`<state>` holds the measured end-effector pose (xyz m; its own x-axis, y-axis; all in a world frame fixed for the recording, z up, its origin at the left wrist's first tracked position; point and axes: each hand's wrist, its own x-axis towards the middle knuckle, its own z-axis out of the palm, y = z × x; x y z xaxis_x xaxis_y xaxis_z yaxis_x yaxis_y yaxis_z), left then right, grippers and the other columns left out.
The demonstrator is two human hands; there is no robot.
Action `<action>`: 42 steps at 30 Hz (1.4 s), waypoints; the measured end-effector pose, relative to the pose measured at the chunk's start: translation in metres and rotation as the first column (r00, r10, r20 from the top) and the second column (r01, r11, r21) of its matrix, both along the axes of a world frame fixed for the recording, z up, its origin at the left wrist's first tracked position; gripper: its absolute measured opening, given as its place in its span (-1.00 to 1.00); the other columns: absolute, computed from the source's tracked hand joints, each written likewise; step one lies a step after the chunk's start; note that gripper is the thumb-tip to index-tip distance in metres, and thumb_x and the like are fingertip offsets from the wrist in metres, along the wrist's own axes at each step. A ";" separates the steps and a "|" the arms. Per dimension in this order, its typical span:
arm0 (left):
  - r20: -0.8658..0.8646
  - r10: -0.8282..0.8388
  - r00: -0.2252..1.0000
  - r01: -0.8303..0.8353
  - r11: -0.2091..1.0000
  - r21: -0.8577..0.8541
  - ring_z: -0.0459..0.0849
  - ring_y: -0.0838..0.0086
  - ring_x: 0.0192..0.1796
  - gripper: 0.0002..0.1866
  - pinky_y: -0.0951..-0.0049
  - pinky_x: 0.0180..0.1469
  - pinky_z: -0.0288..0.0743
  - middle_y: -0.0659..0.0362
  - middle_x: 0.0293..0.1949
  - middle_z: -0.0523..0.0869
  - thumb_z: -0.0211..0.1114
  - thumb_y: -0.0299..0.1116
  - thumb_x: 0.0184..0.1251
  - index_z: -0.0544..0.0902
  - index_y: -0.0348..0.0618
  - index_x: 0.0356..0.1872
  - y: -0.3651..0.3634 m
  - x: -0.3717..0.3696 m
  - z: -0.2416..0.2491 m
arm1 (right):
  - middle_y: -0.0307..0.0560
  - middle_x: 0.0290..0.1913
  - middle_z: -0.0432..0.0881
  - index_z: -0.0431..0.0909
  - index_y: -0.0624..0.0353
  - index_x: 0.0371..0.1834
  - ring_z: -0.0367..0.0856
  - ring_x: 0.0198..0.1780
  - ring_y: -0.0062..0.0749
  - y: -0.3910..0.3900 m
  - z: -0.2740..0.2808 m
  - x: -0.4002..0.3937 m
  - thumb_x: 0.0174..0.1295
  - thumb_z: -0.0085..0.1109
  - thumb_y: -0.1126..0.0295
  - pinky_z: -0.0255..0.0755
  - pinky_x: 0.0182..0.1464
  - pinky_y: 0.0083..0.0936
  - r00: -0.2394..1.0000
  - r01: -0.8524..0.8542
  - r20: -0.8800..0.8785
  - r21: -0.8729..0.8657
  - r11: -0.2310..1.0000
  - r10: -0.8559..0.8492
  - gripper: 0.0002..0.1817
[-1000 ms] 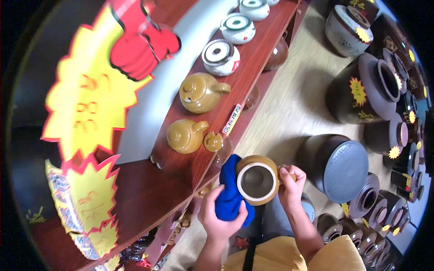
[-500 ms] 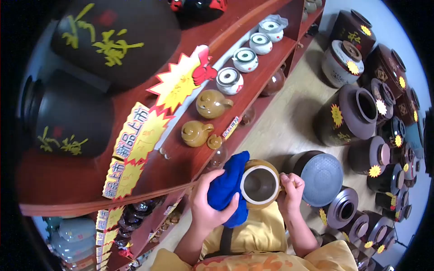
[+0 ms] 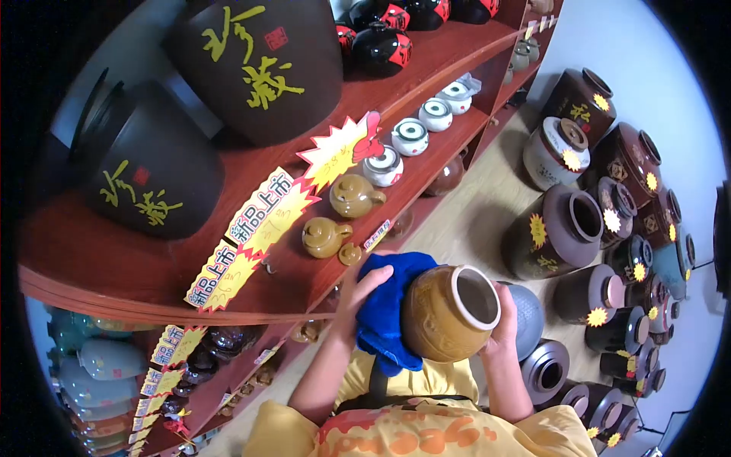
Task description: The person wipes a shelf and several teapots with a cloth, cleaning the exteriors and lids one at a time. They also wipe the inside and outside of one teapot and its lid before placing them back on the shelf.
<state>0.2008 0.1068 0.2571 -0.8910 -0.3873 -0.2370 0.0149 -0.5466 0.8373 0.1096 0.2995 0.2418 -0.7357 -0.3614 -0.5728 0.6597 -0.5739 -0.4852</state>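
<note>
In front of my chest is a mustard-brown glazed pot (image 3: 438,316) without its lid, tilted so that its pale-rimmed mouth faces up and right. My right hand (image 3: 503,320) grips its right side; the pot hides most of those fingers. A bunched blue cloth (image 3: 394,312) is in my left hand (image 3: 364,295), lying against the pot's left wall. On the shelf just beyond stand two similar brown pots, the nearer one (image 3: 324,238) with a small loose lid (image 3: 350,254) beside it.
A curved red-brown wooden shelf (image 3: 255,305) runs along the left, carrying large dark jars (image 3: 255,76), white lidded pots (image 3: 410,137) and yellow price signs (image 3: 263,206). Many big ceramic jars (image 3: 554,232) stand on the floor to the right, close by my right arm.
The pot has turned: its mouth faced me and now tips right, showing its brown side. My right hand has shifted from the handle area to the pot's side. The camera view has shifted.
</note>
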 end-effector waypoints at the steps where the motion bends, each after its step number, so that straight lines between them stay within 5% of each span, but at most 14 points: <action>1: -0.021 0.054 0.998 -0.052 0.994 0.095 0.60 0.49 -0.11 -0.61 0.48 0.04 0.43 0.13 -0.15 0.64 0.25 -0.27 0.16 0.53 -0.29 -0.04 0.005 0.002 -0.007 | -0.17 -0.45 0.58 0.50 0.21 -0.41 0.55 -0.43 -0.50 -0.003 0.004 -0.002 0.18 0.03 0.43 0.51 -0.33 -0.56 0.994 0.011 0.110 -0.030 0.999 -0.007 -0.90; 3: -0.036 0.064 0.997 -0.048 0.937 0.346 0.60 0.39 -0.03 -0.59 0.41 0.13 0.42 0.06 -0.07 0.62 0.15 -0.27 0.24 0.48 -0.32 0.04 0.006 0.007 -0.030 | -0.13 -0.40 0.61 0.51 0.23 -0.37 0.58 -0.38 -0.46 -0.004 0.007 -0.006 0.19 0.02 0.42 0.53 -0.28 -0.53 0.997 -0.031 0.071 -0.103 0.994 0.038 -0.88; 10: -0.177 0.114 0.978 0.018 0.791 0.611 0.55 0.21 0.11 -0.52 0.27 0.24 0.34 -0.01 0.08 0.58 0.01 -0.17 0.33 0.44 -0.31 0.13 0.020 0.020 -0.011 | -0.13 -0.37 0.61 0.50 0.20 -0.39 0.59 -0.35 -0.44 -0.025 0.021 -0.005 0.21 -0.01 0.38 0.54 -0.24 -0.51 0.997 -0.041 0.060 -0.139 0.989 0.050 -0.86; 12: -0.193 0.118 0.974 0.024 0.794 0.607 0.54 0.20 0.12 -0.52 0.26 0.25 0.33 -0.02 0.09 0.57 -0.01 -0.17 0.33 0.44 -0.32 0.14 0.017 0.023 -0.012 | -0.15 -0.40 0.59 0.48 0.16 -0.43 0.58 -0.36 -0.45 -0.030 0.021 -0.002 0.21 -0.01 0.37 0.54 -0.25 -0.51 0.996 -0.014 0.082 -0.137 0.990 0.025 -0.86; 14: -0.234 0.116 0.965 0.049 0.800 0.598 0.53 0.19 0.14 -0.51 0.26 0.26 0.31 -0.02 0.11 0.56 -0.03 -0.16 0.33 0.43 -0.32 0.15 0.012 0.024 -0.013 | -0.25 -0.52 0.47 0.37 0.06 -0.55 0.48 -0.47 -0.52 -0.034 0.017 0.000 0.20 0.00 0.37 0.47 -0.36 -0.54 0.995 -0.002 -0.101 -0.149 0.989 -0.013 -0.84; 16: -0.276 0.109 0.955 0.077 0.808 0.584 0.52 0.19 0.16 -0.49 0.25 0.28 0.29 -0.03 0.13 0.54 -0.06 -0.16 0.32 0.42 -0.32 0.16 0.003 0.023 -0.014 | -0.34 -0.65 0.23 0.17 -0.02 -0.68 0.24 -0.57 -0.58 -0.033 0.007 -0.005 0.14 0.02 0.42 0.22 -0.48 -0.60 0.971 -0.081 -0.234 -0.083 0.993 0.059 -0.70; 24: -0.397 0.055 0.916 0.186 0.819 0.542 0.47 0.16 0.22 -0.45 0.22 0.34 0.21 -0.05 0.20 0.49 -0.16 -0.14 0.32 0.38 -0.34 0.20 -0.028 0.019 -0.007 | -0.34 -0.71 0.18 0.11 -0.02 -0.77 0.19 -0.56 -0.55 -0.045 0.023 -0.010 0.12 0.08 0.49 0.18 -0.50 -0.57 0.904 -0.283 -0.374 -0.156 0.946 0.208 -0.60; 26: -0.350 0.129 0.928 -0.001 0.939 0.344 0.47 0.13 0.22 -0.44 0.19 0.35 0.21 -0.08 0.19 0.49 -0.16 -0.17 0.31 0.37 -0.37 0.20 -0.034 0.023 0.014 | -0.34 -0.72 0.18 0.10 -0.01 -0.78 0.17 -0.57 -0.56 -0.047 0.025 -0.013 0.11 0.08 0.52 0.15 -0.52 -0.57 0.893 -0.306 -0.397 -0.187 0.934 0.213 -0.59; 28: -0.334 0.145 0.931 -0.010 0.927 0.376 0.50 0.16 0.19 -0.44 0.21 0.33 0.25 -0.08 0.13 0.53 -0.05 -0.18 0.27 0.35 -0.41 0.19 -0.033 0.029 0.033 | -0.35 -0.71 0.18 0.09 0.01 -0.79 0.13 -0.59 -0.60 -0.046 0.026 -0.018 0.10 0.07 0.59 0.08 -0.56 -0.59 0.829 -0.410 -0.473 -0.150 0.900 0.299 -0.57; 31: -0.209 0.075 0.975 -0.108 0.983 -0.151 0.56 0.36 0.08 -0.46 0.39 0.19 0.35 0.03 0.04 0.58 0.25 -0.28 0.08 0.46 -0.37 0.10 -0.037 0.036 0.053 | -0.36 -0.71 0.18 0.08 0.04 -0.80 0.10 -0.60 -0.65 -0.049 0.038 -0.015 0.08 0.06 0.68 0.01 -0.57 -0.62 0.778 -0.470 -0.510 -0.086 0.879 0.366 -0.55; 34: -0.128 -0.154 0.980 0.055 0.819 -0.571 0.54 0.49 0.05 -0.53 0.44 0.15 0.35 0.10 -0.03 0.61 0.34 -0.35 0.07 0.52 -0.31 0.04 -0.052 0.027 0.068 | -0.34 -0.70 0.26 0.13 0.08 -0.80 0.17 -0.60 -0.67 -0.050 0.042 -0.016 0.08 0.11 0.69 0.08 -0.55 -0.65 0.728 -0.534 -0.529 -0.037 0.845 0.436 -0.56; 36: -0.126 -0.230 0.965 0.113 0.798 -0.593 0.54 0.50 0.05 -0.53 0.45 0.16 0.34 0.11 -0.03 0.61 0.34 -0.36 0.07 0.52 -0.31 0.03 -0.059 0.015 0.069 | -0.31 -0.66 0.38 0.22 0.11 -0.78 0.30 -0.58 -0.69 -0.055 0.045 -0.015 0.07 0.17 0.67 0.19 -0.51 -0.67 0.641 -0.573 -0.538 0.141 0.808 0.548 -0.60; 40: -0.160 -0.270 0.950 0.131 0.806 -0.577 0.53 0.50 0.06 -0.55 0.45 0.17 0.34 0.10 0.00 0.60 0.33 -0.35 0.09 0.54 -0.30 0.02 -0.060 0.009 0.053 | -0.32 -0.63 0.43 0.31 0.13 -0.76 0.36 -0.56 -0.70 -0.058 0.039 -0.012 0.06 0.19 0.68 0.25 -0.48 -0.69 0.672 -0.568 -0.488 0.142 0.811 0.557 -0.65; 42: -0.142 -0.148 0.979 0.095 0.941 -0.326 0.54 0.48 0.06 -0.57 0.44 0.17 0.34 0.10 0.01 0.60 0.30 -0.34 0.10 0.54 -0.30 0.01 -0.054 0.011 0.043 | -0.35 -0.64 0.41 0.29 0.08 -0.76 0.33 -0.59 -0.72 -0.056 0.039 -0.014 0.06 0.19 0.67 0.20 -0.54 -0.70 0.710 -0.547 -0.464 0.110 0.830 0.530 -0.64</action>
<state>0.2118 0.0525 0.3001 -0.9518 -0.3050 0.0310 0.1146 -0.2602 0.9587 0.0959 0.2434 0.2808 -0.5789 -0.7899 -0.2025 0.5673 -0.2118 -0.7958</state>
